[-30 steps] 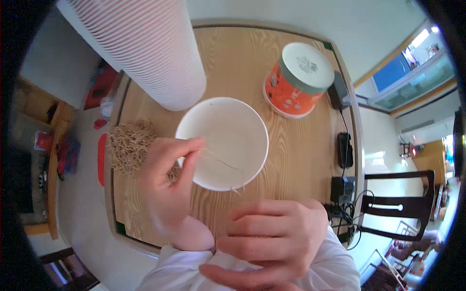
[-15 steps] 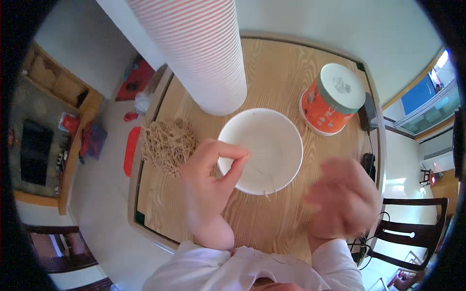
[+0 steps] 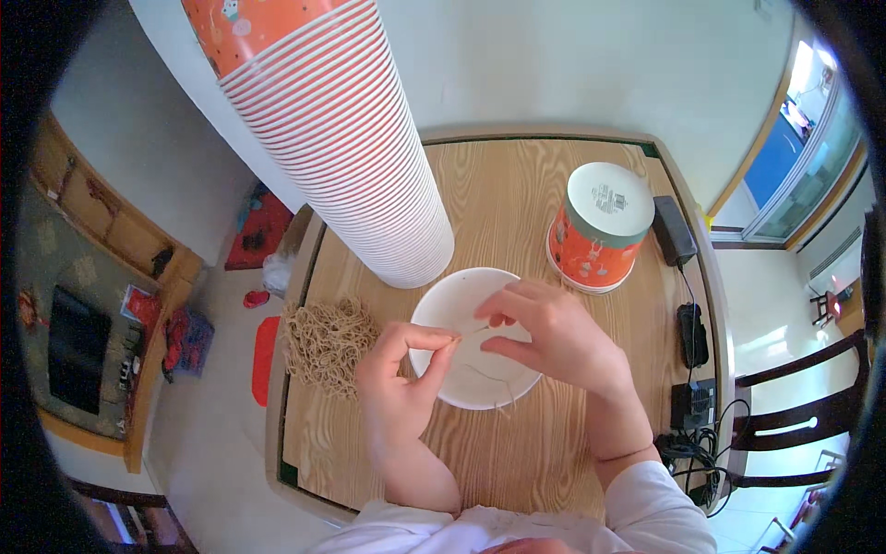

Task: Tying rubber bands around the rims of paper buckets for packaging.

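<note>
Over a white paper tub (image 3: 494, 392) my left hand (image 3: 402, 369) is pinched, thumb to forefinger, on a thin tan string (image 3: 473, 331). Facing it from the right, my right hand (image 3: 563, 337) has its thumb and fingers apart over the tub. The string's free end reaches close to those fingers; whether they touch it is hard to tell. Another thin strand (image 3: 484, 374) lies inside the tub and hangs over its near rim. A tangled pile of tan strings (image 3: 328, 346) lies on the table, left of my left hand.
Behind the tub a tall stack of nested paper tubs (image 3: 369, 194) leans up to the left. An orange tub (image 3: 595, 249) stands upside down at the back right. A black power adapter (image 3: 674, 231) and cables (image 3: 692, 452) run along the right edge, near a dark chair (image 3: 803, 425).
My right hand has moved left from beside the tub to over it, near my left fingertips. My left hand stays pinched. The whole view has shifted, showing more of the tall stack.
</note>
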The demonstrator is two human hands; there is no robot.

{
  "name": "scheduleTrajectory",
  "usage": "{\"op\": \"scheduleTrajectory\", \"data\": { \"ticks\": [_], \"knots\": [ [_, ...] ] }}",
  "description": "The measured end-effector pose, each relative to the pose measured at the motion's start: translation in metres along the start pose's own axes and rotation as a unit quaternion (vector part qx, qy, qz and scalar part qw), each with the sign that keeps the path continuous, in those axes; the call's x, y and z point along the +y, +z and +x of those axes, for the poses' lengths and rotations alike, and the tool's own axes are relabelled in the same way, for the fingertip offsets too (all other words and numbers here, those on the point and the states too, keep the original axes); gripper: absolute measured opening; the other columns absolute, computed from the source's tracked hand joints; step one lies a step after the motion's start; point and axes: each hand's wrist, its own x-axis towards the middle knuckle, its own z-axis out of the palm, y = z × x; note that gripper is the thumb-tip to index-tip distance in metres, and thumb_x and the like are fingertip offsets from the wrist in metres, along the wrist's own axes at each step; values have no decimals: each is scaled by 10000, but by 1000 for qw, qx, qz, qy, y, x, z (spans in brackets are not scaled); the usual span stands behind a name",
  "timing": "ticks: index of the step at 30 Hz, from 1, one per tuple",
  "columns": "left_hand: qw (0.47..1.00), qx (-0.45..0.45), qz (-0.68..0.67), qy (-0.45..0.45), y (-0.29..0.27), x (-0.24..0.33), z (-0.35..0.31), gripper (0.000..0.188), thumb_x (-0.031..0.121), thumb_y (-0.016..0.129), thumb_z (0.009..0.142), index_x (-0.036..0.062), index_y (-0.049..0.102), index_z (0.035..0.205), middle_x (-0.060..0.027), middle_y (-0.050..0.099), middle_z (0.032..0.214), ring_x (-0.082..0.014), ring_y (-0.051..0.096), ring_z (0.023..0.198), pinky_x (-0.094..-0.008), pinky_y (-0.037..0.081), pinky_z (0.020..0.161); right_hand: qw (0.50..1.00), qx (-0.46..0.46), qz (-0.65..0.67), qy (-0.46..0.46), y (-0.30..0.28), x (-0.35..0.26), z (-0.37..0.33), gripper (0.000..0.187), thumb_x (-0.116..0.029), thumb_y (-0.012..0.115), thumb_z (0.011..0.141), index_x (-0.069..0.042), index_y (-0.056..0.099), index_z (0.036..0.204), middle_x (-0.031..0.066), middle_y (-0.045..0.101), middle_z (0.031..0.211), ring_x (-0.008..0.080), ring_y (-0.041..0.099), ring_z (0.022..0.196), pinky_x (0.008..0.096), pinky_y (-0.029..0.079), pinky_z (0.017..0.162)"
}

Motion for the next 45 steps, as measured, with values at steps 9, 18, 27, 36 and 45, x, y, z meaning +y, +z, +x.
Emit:
{"op": "scheduleTrajectory", "data": {
  "ticks": [9, 18, 27, 36, 45],
  "knots": [
    [997, 0, 69, 19, 10, 6, 2, 206, 24, 732, 764, 29, 676, 963, -84, 685, 904, -206, 672, 832, -310, 515, 765, 999, -29, -38, -23, 0, -8, -1, 120, -46, 713, 736, -46, 612, 800, 67, 613, 807, 266, 601, 762, 369, 491, 646],
    [995, -44, 89, -22, 5, -4, 1, 162, 32, 716, 780, 53, 696, 940, -89, 681, 861, -220, 667, 807, -320, 512, 742, 997, -22, -74, -6, 1, 9, 2, 148, -88, 701, 761, -63, 624, 884, 82, 598, 804, 301, 595, 772, 396, 485, 676],
    [991, 9, 130, -24, 1, -12, 3, 130, 17, 694, 790, 51, 684, 915, -90, 678, 863, -229, 660, 829, -337, 506, 760, 959, -135, -153, 195, 15, 20, 1, 280, -123, 606, 832, -89, 579, 1109, 155, 661, 957, 350, 638, 880, 453, 507, 735],
    [956, -32, 284, 61, 1, -16, 8, 150, 39, 726, 735, 61, 620, 838, -78, 631, 962, -285, 599, 953, -385, 474, 833, 962, -170, -131, 171, 8, 1, -6, 303, -128, 588, 837, -88, 583, 1137, 152, 672, 956, 363, 640, 864, 477, 507, 743],
    [929, -136, 333, 85, -3, -30, 14, 167, 33, 723, 703, 43, 585, 796, -129, 568, 1140, -338, 539, 1081, -421, 425, 938, 964, -181, -113, 157, 12, 6, -8, 304, -119, 590, 830, -71, 579, 1130, 151, 670, 930, 361, 641, 857, 473, 506, 729]
  ]
}}
